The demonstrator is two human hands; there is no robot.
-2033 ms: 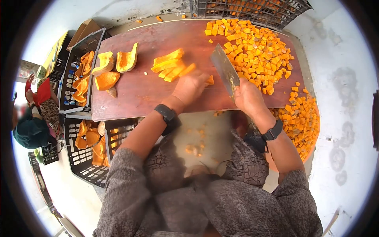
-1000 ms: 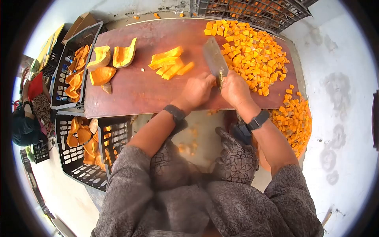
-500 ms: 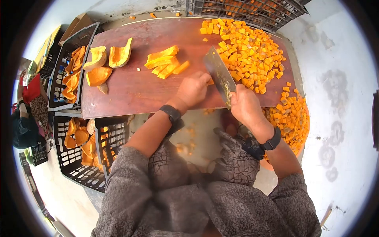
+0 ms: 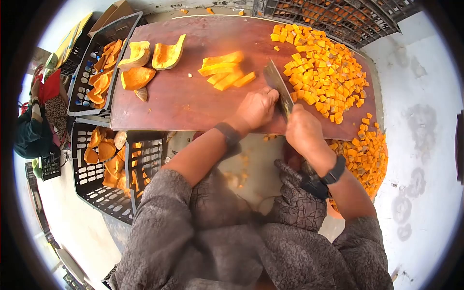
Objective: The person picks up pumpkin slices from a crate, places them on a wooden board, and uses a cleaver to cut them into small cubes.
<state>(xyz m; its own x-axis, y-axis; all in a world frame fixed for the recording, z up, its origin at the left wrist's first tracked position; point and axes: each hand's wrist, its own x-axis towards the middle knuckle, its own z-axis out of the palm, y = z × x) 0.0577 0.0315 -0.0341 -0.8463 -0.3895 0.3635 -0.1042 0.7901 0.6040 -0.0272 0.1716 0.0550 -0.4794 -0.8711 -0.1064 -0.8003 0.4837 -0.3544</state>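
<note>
My right hand (image 4: 305, 131) is closed round the handle of a cleaver (image 4: 277, 83), its broad blade standing on edge over the red-brown board (image 4: 169, 106). Close to the blade's left side, my left hand (image 4: 257, 108) has its fingers curled together on a piece of pumpkin that they now hide. Thick orange pumpkin strips (image 4: 224, 70) lie just beyond that hand. To the right of the blade spreads a heap of pumpkin cubes (image 4: 321, 67). Larger curved pumpkin chunks (image 4: 167, 53) rest at the board's left end.
Black crates (image 4: 92, 108) with pumpkin pieces stand left of the board, one lower crate (image 4: 104, 193) near my left elbow. More cubes fill a tub (image 4: 369, 164) below the right edge. Another crate (image 4: 333, 17) is at the back. At far left is another person (image 4: 36, 125).
The whole view has shifted, so the board appears farther right. The cleaver blade looks turned more edge-on, and the orange piece by my left fingers is now hidden.
</note>
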